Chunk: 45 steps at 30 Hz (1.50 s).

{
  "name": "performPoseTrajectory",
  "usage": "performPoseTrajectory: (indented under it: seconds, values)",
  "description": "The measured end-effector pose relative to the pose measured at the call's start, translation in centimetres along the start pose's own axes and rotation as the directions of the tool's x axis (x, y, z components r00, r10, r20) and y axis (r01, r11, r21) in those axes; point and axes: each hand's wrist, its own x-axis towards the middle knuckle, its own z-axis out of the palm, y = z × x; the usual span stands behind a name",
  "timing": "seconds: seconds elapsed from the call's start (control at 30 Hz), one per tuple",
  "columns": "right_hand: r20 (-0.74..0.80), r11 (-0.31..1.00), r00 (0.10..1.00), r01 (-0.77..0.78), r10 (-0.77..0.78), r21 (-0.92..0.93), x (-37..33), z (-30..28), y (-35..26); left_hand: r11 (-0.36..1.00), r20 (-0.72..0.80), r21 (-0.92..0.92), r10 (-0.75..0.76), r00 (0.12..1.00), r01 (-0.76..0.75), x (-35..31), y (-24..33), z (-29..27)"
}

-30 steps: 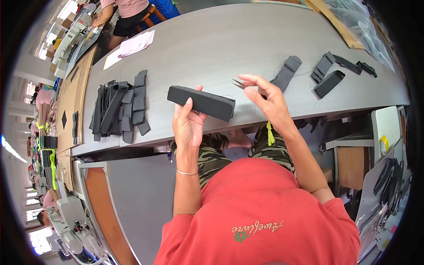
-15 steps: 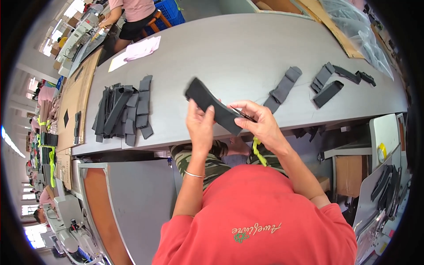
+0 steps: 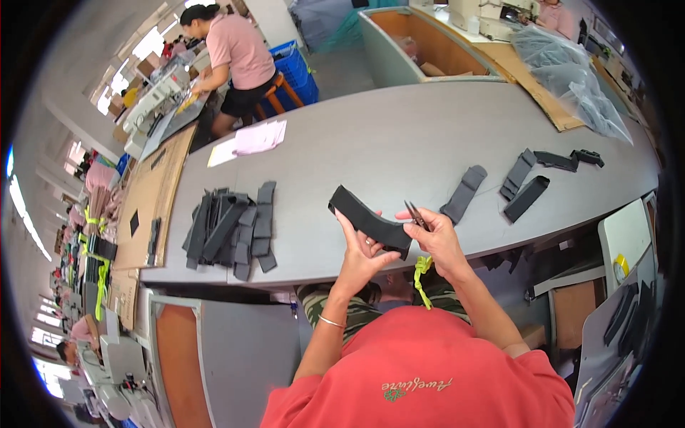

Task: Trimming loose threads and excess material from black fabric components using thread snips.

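Over the near edge of the table, my left hand (image 3: 359,258) holds a curved black fabric strip (image 3: 371,226) from the near side, its thumb stretched toward the strip's right end. A pair of dark thread snips (image 3: 415,215) sits in my right hand (image 3: 442,246), pointed blades upward. The right fingertips are at the strip's right end; whether they pinch it I cannot tell. Below this hand dangles a yellow-green ribbon (image 3: 422,282). To the left lies a pile of similar dark strips (image 3: 225,227); a folded grey strip (image 3: 464,195) lies just right of my hands.
Several more strips (image 3: 524,196) lie at the table's right. Pink and white sheets (image 3: 260,138) rest at the back left, near a cardboard sheet (image 3: 148,207). Clear plastic film (image 3: 567,78) covers the far right corner. Beyond the table, a person in pink (image 3: 239,53) sits at a sewing machine.
The view has tilted up, showing more beyond the table. My left hand has shifted its hold along the strip toward the right end. The snips have swung from lying across the strip to pointing up.
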Motion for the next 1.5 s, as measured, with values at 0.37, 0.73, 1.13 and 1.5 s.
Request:
performPoseTrajectory:
  seconds: [0.37, 0.73, 1.13, 1.5]
  values:
    - [0.044, 0.983, 0.988, 0.155, -0.151, -0.099, 0.0, -1.7, 2.1, 0.963, -0.112, 0.238, 0.158, 0.981, -0.128, 2.0, -1.4, 1.3]
    - [0.274, 0.724, 0.936, 0.347, -0.223, -0.596, -0.8, -3.1, 6.0, 0.99, -0.351, -0.103, -0.131, 0.927, 0.1, 2.7, -4.0, -1.5]
    - [0.336, 0.688, 0.941, 0.265, -0.033, -0.676, -0.3, -1.8, 6.1, 0.98, -0.432, -0.137, -0.189, 0.882, 0.143, 1.8, -3.5, -2.6]
    - [0.104, 0.654, 0.863, 0.449, -0.495, -0.609, 1.3, -0.8, 0.8, 0.981, -0.19, 0.005, -0.189, 0.963, 0.193, 5.5, 0.9, 0.2]
